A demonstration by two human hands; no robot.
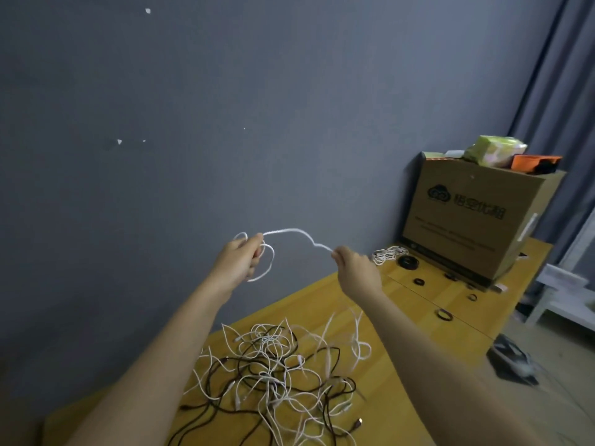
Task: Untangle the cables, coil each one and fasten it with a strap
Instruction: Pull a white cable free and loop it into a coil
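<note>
A yellow wooden table stands against a grey-blue wall. At 3 o'clock on it sits a cardboard box printed with a dark logo, with a green packet and an orange item on top. Grey curtains hang at 2 o'clock.

dim room: grey wall, grey curtain, yellow wooden table, pale floor

Both bare forearms reach forward, raised well above the yellow wooden tabletop. Left hand curled round loops of thin white cable. Right hand pinches the same cable's run, knuckles up, apart from left.
</note>
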